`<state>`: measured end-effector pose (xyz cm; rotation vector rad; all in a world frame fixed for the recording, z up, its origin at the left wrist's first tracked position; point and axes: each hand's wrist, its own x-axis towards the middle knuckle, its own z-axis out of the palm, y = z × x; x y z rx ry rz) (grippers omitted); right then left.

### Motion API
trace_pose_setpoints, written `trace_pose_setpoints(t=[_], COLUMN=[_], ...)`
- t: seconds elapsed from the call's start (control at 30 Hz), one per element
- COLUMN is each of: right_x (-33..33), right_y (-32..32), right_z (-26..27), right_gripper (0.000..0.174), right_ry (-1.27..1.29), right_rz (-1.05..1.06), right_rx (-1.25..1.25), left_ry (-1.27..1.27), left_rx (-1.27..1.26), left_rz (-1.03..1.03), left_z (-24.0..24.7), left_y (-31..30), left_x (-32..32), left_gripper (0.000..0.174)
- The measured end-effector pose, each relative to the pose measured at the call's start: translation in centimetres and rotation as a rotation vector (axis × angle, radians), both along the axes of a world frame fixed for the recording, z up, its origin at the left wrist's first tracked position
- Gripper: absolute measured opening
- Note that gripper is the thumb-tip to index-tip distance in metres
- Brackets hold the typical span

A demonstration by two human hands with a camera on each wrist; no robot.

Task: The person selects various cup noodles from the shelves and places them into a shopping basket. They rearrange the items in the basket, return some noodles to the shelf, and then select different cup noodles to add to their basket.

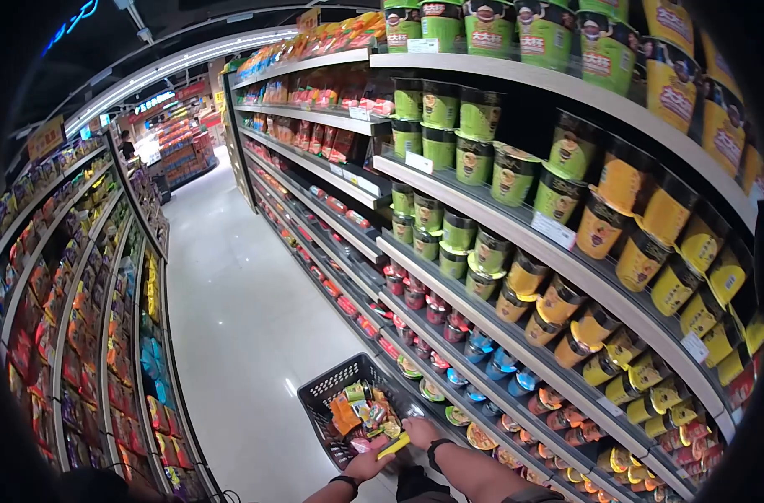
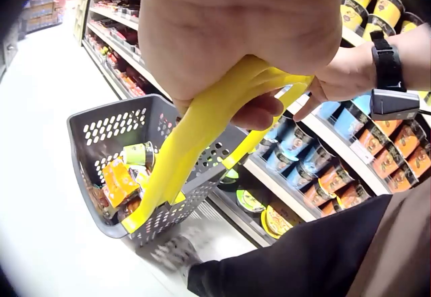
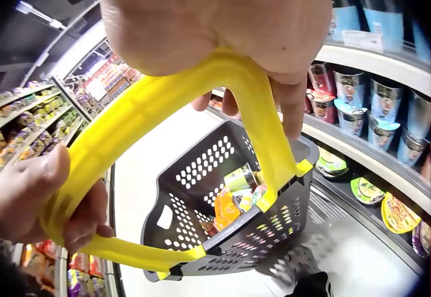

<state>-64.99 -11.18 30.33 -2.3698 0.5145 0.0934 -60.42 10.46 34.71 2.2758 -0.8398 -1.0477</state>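
A dark grey shopping basket (image 1: 315, 401) with perforated walls is low in the aisle in front of me. In it lie an orange packet (image 2: 118, 181), a green cup (image 3: 238, 178) and several other packages. Its yellow handle (image 3: 145, 105) is raised toward me, and both hands hold it. My left hand (image 1: 367, 464) grips the handle on the left side, fingers curled round it. My right hand (image 1: 421, 432) is curled round the other part of the handle, as the right wrist view shows from above. Part of the right hand's grip is hidden behind the palm.
On the right, a tall shelf (image 1: 461, 172) holds green, orange and yellow noodle cups, with blue cups (image 2: 296, 142) lower down. Another shelf (image 1: 72, 293) with packets lines the left side. Pale floor (image 1: 222, 277) runs between them. A shoe (image 3: 296, 262) is beside the basket.
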Motion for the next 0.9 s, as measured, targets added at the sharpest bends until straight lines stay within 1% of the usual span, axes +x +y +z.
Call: trace_pose_setpoints(t=[0.07, 0.1, 0.17, 0.2, 0.27, 0.3, 0.33, 0.4, 0.47, 0.5, 0.53, 0.57, 0.6, 0.63, 0.67, 0.73, 0.8, 0.87, 0.9], right_x=[3.3, 6.6, 9.9, 11.7, 14.6, 16.2, 17.5, 20.9, 23.9, 25.4, 26.8, 28.4, 29.9, 31.1, 32.3, 34.8, 37.1, 39.9, 41.2], right_y=[-0.2, -0.4, -0.9, -1.1, -1.3, -1.2, -1.5, -1.4, -1.5, -1.2, -1.0, -0.9, -0.7, -0.7, -0.4, 0.2, 0.5, 1.2, 1.6], right_z=[1.1, 0.9, 0.8, 1.3, 2.7, 1.6, 5.2, 3.1, 2.3, 1.7, 1.5, 0.7, 1.1, 1.5, 1.7, 3.2, 4.6, 5.5, 5.7], right_gripper=[0.037, 0.037, 0.040, 0.040, 0.038, 0.037, 0.035, 0.033, 0.032, 0.032, 0.032, 0.031, 0.031, 0.029, 0.029, 0.028, 0.027, 0.025, 0.026], right_ry=[0.073, 0.061, 0.056, 0.051, 0.076, -0.009, 0.003, 0.042, -0.057, -0.034, 0.001, -0.024, -0.049, 0.044, 0.056, 0.133, 0.130, 0.129, 0.125], right_rz=[-0.010, 0.008, 0.119, 0.125, 0.212, 0.185, 0.348, 0.305, 0.407, 0.374, 0.337, 0.352, 0.368, 0.354, 0.362, 0.268, 0.241, 0.196, 0.186], right_rx=[0.025, 0.035, 0.025, 0.031, 0.053, 0.139, 0.001, 0.135, 0.079, 0.093, 0.093, 0.178, 0.267, 0.217, 0.219, 0.186, 0.206, 0.290, 0.262], left_ry=[-0.010, -0.003, 0.019, 0.015, 0.022, -0.006, -0.048, -0.056, -0.049, -0.123, -0.137, -0.144, -0.152, -0.146, -0.138, -0.116, -0.113, -0.113, -0.112], left_rx=[0.030, 0.036, 0.038, 0.045, 0.000, 0.010, 0.020, 0.098, 0.136, 0.141, 0.102, 0.113, 0.127, 0.123, 0.149, 0.175, 0.116, 0.081, 0.057], left_rz=[0.025, 0.039, 0.082, 0.089, 0.111, 0.115, 0.169, 0.201, 0.254, 0.236, 0.260, 0.265, 0.272, 0.275, 0.278, 0.278, 0.283, 0.290, 0.296], left_z=[0.1, 0.1, 0.0, 0.2, 0.0, -1.0, -0.2, -0.6, -0.5, -0.1, 0.0, 0.1, 0.6, 1.0, 1.3, 1.5, 0.9, 0.9, 1.0], left_y=[-0.1, -0.3, -0.6, -0.6, -0.5, -0.2, -0.3, -0.5, -0.6, -0.7, -0.6, -0.4, -0.4, -0.4, -0.3, -0.1, 0.6, 1.4, 1.8], left_x=[2.6, 5.5, 8.4, 9.9, 12.5, 14.1, 15.0, 17.6, 20.0, 21.1, 22.3, 23.5, 24.6, 25.7, 27.0, 29.5, 32.1, 34.6, 36.0], left_gripper=[0.069, 0.070, 0.072, 0.072, 0.073, 0.076, 0.071, 0.063, 0.056, 0.055, 0.055, 0.055, 0.054, 0.054, 0.053, 0.051, 0.051, 0.051, 0.051])
